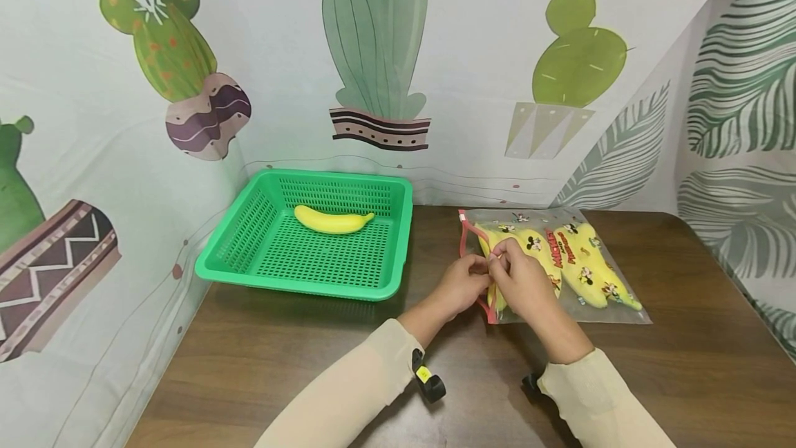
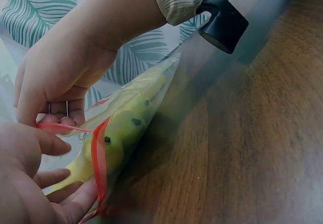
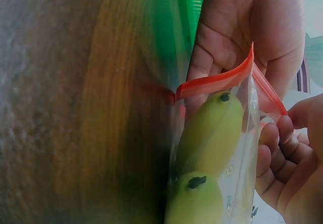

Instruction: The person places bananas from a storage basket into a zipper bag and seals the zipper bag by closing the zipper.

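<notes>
A clear zip bag (image 1: 609, 313) with a red zip edge and printed cartoon figures lies at the right, with several yellow bananas (image 1: 584, 265) inside. My right hand (image 1: 519, 275) pinches the red edge (image 3: 270, 90) at the mouth, which stands parted. At that mouth my left hand (image 1: 457, 287) reaches in from the left. Its fingers (image 2: 81, 201) lie around the end of one banana (image 2: 75, 171), seen in the left wrist view. In the right wrist view, dark banana tips (image 3: 197, 182) show through the plastic, and the bag partly hides the left fingers.
A green plastic basket (image 1: 305, 289) with holed sides stands at the left, holding one yellow banana (image 1: 332, 221). The brown wooden table (image 1: 205, 365) meets a cactus-printed cloth (image 1: 280, 88) at the back. Black camera straps (image 1: 429, 379) sit at the wrists.
</notes>
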Demonstrator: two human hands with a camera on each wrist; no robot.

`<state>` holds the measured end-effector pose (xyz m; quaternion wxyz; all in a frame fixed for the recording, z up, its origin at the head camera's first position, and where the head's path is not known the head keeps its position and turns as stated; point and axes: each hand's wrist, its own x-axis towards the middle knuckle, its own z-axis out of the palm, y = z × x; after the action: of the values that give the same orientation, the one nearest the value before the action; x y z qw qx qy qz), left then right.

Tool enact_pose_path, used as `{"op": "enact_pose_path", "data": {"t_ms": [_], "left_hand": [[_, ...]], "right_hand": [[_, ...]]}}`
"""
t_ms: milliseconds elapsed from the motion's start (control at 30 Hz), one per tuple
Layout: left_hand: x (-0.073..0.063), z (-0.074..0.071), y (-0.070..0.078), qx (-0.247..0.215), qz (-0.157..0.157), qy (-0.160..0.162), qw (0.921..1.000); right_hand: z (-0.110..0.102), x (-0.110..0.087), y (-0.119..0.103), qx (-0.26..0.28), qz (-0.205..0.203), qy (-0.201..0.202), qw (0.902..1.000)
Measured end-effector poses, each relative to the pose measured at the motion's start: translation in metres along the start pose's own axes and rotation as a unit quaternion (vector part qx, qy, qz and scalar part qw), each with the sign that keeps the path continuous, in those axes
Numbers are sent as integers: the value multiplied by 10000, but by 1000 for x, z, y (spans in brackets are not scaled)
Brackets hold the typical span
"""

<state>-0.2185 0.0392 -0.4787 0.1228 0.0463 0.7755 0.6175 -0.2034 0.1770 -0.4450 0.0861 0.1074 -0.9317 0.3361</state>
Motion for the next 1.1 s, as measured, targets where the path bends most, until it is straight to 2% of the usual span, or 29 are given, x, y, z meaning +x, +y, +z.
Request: {"op": "enact_pose_path", "data": {"t_ms": [133,500,633,867,1100], "left_hand": [[-3,-4,2,-183,144,-36,9997],[-9,-12,6,110,474,49,9988],[-12,-15,10,149,690,170,9974],[-18,-21,16,457,873,400,9943],[-27,-25,19,498,1214,566,9897]], "right_hand": [[1,0,1,12,17,5,10000],[0,0,0,8,62,-40,10000],[1,0,1,18,22,-24,10000],[1,0,2,11,-56,33,10000],[2,0,1,3,33,-8,10000]]}}
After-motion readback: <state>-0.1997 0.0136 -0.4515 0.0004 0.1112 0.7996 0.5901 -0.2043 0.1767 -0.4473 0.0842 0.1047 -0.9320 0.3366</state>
